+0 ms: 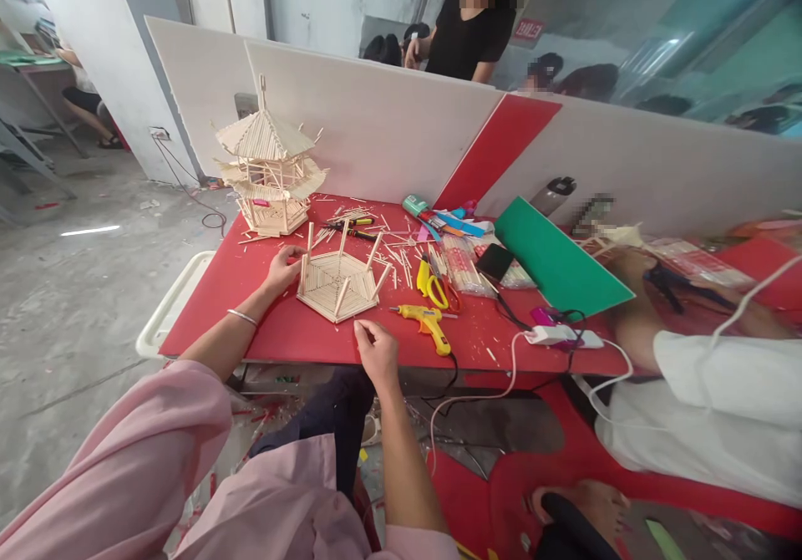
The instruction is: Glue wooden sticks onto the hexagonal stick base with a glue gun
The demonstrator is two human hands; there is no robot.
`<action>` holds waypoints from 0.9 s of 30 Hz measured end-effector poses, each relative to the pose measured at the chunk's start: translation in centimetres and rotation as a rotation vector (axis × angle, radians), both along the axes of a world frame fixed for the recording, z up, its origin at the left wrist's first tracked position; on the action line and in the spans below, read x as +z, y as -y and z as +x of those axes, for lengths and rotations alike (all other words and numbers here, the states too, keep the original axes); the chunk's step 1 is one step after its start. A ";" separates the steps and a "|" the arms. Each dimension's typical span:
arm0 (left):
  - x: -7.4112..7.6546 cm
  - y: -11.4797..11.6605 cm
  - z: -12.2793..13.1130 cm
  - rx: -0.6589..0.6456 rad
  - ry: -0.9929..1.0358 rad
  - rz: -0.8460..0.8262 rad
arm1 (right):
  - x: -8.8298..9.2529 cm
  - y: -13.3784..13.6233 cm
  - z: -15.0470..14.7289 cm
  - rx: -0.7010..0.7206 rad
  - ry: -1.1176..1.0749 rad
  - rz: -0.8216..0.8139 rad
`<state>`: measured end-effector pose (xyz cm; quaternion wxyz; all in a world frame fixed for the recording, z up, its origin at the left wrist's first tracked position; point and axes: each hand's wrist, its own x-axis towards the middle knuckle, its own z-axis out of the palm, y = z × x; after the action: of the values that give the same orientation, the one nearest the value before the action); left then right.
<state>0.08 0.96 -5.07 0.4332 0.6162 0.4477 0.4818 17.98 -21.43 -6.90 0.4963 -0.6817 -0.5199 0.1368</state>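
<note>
A flat hexagonal base of wooden sticks [338,282] lies on the red table [251,326], with several short posts standing up along its edge. My left hand [285,267] is at the base's left corner, thumb and fingers near a post; whether they grip it is too small to tell. Just in front of the base's near edge is my right hand [377,349], its thumb and index finger brought close together; anything between them is too small to make out. To the right lies a yellow glue gun [427,323], beside yellow-handled scissors [431,280].
A stick pagoda model [269,167] stands at the back left. Loose sticks, black-and-yellow pliers [357,227] and bagged sticks [460,266] lie behind. A green board [557,255] leans right, near a power strip [564,337]. Another person's arm [632,309] is at far right.
</note>
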 end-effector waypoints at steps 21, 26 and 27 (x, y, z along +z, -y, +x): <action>-1.3 -0.6 0.2 0.019 0.088 -0.031 | 0.7 -0.9 0.4 0.035 -0.102 -0.091; -0.6 -0.3 0.4 -0.009 0.101 -0.006 | 1.2 -0.8 0.4 0.056 -0.177 -0.146; -0.5 -0.3 0.4 -0.019 0.102 -0.016 | 1.3 -0.8 0.3 0.053 -0.200 -0.163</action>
<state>0.50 1.24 -5.56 0.4650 0.5917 0.4228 0.5050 18.27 -20.65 -5.63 0.4850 -0.6887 -0.4728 0.2587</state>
